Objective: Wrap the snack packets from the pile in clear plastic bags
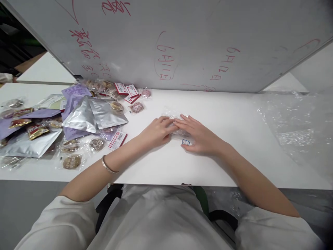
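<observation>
A crumpled clear plastic bag [170,113] lies on the white table under both hands, near the middle. My left hand [159,132] has its fingers bent and close together on the bag's left part, with the thumb tucked below. Over the right part lies my right hand [199,136], its fingers stretched out and its thumb apart from them. The fingertips of the two hands meet above the bag. A small blue-edged label [185,142] shows between the right thumb and fingers.
Silver pouches [83,116], purple packets [74,95], red-and-white cards [117,140] and several wrapped cookies [71,161] are piled at the left. A whiteboard [197,41] with red writing stands behind the table [156,170]. Clear plastic sheeting [299,121] covers the right end.
</observation>
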Action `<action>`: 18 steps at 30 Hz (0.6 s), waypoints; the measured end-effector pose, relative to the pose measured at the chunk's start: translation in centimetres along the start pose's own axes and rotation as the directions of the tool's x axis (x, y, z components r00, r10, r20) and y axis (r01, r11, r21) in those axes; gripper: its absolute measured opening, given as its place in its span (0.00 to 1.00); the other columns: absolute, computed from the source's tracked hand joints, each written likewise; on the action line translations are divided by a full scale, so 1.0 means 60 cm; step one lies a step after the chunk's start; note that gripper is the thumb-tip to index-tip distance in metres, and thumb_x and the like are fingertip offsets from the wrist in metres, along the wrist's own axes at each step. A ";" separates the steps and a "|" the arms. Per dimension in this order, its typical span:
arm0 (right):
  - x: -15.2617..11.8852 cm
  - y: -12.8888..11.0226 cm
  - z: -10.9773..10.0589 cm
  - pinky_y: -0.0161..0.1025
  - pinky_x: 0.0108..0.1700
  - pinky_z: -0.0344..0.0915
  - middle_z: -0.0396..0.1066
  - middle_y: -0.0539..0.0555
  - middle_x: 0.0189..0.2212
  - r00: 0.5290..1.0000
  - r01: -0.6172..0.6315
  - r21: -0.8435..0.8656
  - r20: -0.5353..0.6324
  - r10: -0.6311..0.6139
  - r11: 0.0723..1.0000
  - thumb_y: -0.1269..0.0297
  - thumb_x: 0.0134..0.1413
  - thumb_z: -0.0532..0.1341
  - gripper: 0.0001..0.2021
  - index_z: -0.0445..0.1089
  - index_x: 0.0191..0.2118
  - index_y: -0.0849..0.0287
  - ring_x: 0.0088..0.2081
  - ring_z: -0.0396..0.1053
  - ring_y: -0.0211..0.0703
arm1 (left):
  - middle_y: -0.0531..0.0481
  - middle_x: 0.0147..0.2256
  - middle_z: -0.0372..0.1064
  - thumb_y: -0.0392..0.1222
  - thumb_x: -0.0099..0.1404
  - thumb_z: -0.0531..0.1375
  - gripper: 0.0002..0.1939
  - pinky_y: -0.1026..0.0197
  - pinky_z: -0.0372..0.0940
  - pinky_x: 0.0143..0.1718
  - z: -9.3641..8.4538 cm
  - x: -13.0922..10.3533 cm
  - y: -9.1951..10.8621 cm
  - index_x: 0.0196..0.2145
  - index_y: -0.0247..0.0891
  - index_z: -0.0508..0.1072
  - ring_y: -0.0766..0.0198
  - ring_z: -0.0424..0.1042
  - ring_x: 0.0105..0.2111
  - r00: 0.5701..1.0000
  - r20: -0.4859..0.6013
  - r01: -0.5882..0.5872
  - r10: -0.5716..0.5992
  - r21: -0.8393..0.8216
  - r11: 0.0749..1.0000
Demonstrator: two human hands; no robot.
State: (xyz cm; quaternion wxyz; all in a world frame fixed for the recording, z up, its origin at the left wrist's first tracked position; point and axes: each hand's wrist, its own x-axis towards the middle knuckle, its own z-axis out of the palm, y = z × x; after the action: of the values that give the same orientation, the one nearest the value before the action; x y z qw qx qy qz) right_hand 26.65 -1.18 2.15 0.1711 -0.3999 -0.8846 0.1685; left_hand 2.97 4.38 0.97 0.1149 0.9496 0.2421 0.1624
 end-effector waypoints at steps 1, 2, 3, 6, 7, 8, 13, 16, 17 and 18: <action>0.000 0.001 0.002 0.61 0.69 0.49 0.54 0.51 0.69 1.000 -0.011 0.015 -0.025 0.012 1.000 0.68 0.56 0.60 0.40 0.44 0.72 0.46 0.70 0.47 0.54 | 0.42 0.54 0.71 0.31 0.62 0.56 0.23 0.48 0.63 0.56 -0.003 -0.001 -0.002 0.55 0.39 0.70 0.51 0.66 0.56 0.999 -0.038 0.008 -0.010 -0.056 0.998; 0.000 0.003 0.004 0.59 0.66 0.55 0.58 0.51 0.67 0.998 -0.041 0.043 -0.046 0.043 0.998 0.69 0.58 0.58 0.37 0.48 0.71 0.45 0.68 0.54 0.54 | 0.43 0.50 0.74 0.33 0.62 0.58 0.22 0.50 0.65 0.53 -0.005 -0.003 -0.004 0.54 0.39 0.70 0.53 0.69 0.52 0.996 -0.075 0.034 -0.044 -0.124 0.992; 0.000 0.005 0.005 0.57 0.61 0.62 0.63 0.52 0.64 0.994 -0.088 0.090 -0.055 0.094 0.992 0.69 0.59 0.57 0.33 0.54 0.69 0.46 0.63 0.63 0.53 | 0.44 0.45 0.75 0.36 0.62 0.59 0.19 0.52 0.67 0.48 -0.007 -0.006 -0.004 0.52 0.39 0.71 0.55 0.72 0.47 0.989 -0.107 0.077 -0.101 -0.205 0.976; -0.001 0.009 0.001 0.45 0.40 0.71 0.77 0.53 0.47 0.958 -0.263 0.317 -0.029 0.287 0.911 0.60 0.61 0.59 0.19 0.70 0.58 0.49 0.41 0.75 0.48 | 0.50 0.34 0.75 0.44 0.63 0.63 0.12 0.61 0.67 0.34 -0.010 -0.011 -0.001 0.44 0.38 0.72 0.64 0.73 0.32 0.938 -0.135 0.219 -0.321 -0.488 0.845; -0.001 0.011 -0.003 0.42 0.36 0.70 0.78 0.52 0.42 0.939 -0.309 0.398 -0.018 0.344 0.864 0.56 0.59 0.62 0.17 0.74 0.53 0.50 0.36 0.74 0.45 | 0.51 0.32 0.74 0.46 0.64 0.63 0.13 0.63 0.66 0.30 -0.010 -0.011 0.001 0.43 0.39 0.71 0.66 0.72 0.29 0.920 -0.117 0.241 -0.375 -0.587 0.773; 0.000 0.012 -0.009 0.41 0.34 0.68 0.78 0.52 0.37 0.916 -0.349 0.468 -0.014 0.401 0.812 0.53 0.55 0.65 0.16 0.76 0.47 0.52 0.33 0.73 0.44 | 0.52 0.31 0.73 0.48 0.65 0.62 0.14 0.64 0.65 0.28 -0.009 -0.011 0.002 0.44 0.39 0.70 0.67 0.71 0.26 0.905 -0.095 0.249 -0.414 -0.672 0.697; -0.015 0.021 -0.071 0.38 0.31 0.64 0.74 0.51 0.27 0.671 -0.568 0.592 -0.068 0.739 0.571 0.47 0.41 0.72 0.19 0.77 0.33 0.58 0.28 0.69 0.41 | 0.46 0.38 0.73 0.51 0.72 0.53 0.16 0.64 0.68 0.30 -0.008 -0.011 -0.004 0.50 0.39 0.65 0.64 0.73 0.35 0.839 -0.095 0.223 -0.536 -0.838 0.498; -0.059 0.026 -0.125 0.40 0.32 0.63 0.73 0.54 0.28 0.411 -0.718 0.527 -0.204 0.888 0.454 0.44 0.41 0.71 0.23 0.77 0.37 0.60 0.30 0.69 0.44 | 0.46 0.38 0.73 0.49 0.72 0.52 0.16 0.63 0.68 0.32 -0.008 -0.014 -0.011 0.51 0.38 0.65 0.63 0.73 0.37 0.803 -0.100 0.254 -0.587 -0.834 0.490; -0.080 0.029 -0.143 0.42 0.33 0.64 0.74 0.56 0.31 0.297 -0.779 0.490 -0.260 0.919 0.391 0.44 0.41 0.71 0.26 0.77 0.41 0.61 0.32 0.71 0.47 | 0.46 0.38 0.72 0.49 0.72 0.52 0.15 0.62 0.68 0.32 -0.007 -0.015 -0.013 0.51 0.38 0.65 0.63 0.73 0.37 0.801 -0.095 0.267 -0.591 -0.827 0.494; -0.103 0.033 -0.161 0.45 0.35 0.64 0.75 0.60 0.34 0.180 -0.835 0.450 -0.320 0.930 0.316 0.44 0.41 0.71 0.30 0.77 0.45 0.62 0.35 0.72 0.50 | 0.46 0.38 0.72 0.49 0.72 0.52 0.15 0.62 0.67 0.33 -0.006 -0.015 -0.014 0.51 0.39 0.65 0.63 0.73 0.38 0.805 -0.085 0.279 -0.588 -0.819 0.501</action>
State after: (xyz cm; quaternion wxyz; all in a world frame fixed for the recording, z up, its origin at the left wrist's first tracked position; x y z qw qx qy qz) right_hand 36.03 -3.11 8.80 0.3108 -0.8484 -0.3821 0.1940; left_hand 1.73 4.69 0.86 0.5030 0.6644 0.3990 0.3826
